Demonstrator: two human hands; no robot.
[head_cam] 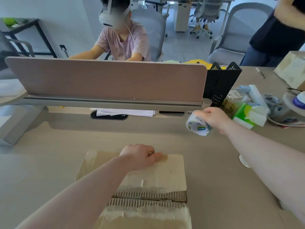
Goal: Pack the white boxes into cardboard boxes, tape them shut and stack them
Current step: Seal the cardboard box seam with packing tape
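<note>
The left hand rests with loosely bent fingers on the closed box on the near worktop. The right hand grips a tape roll printed "deli", lifted at right.

We can read only one text: on the inner core of the tape roll there are grey letters, upside down, which look like "deli". Beside them the core carries a small label in blue, green and yellow, but its words are too small for us. The pink shirt of the person behind the divider has a faint print; we cannot read it.
</note>
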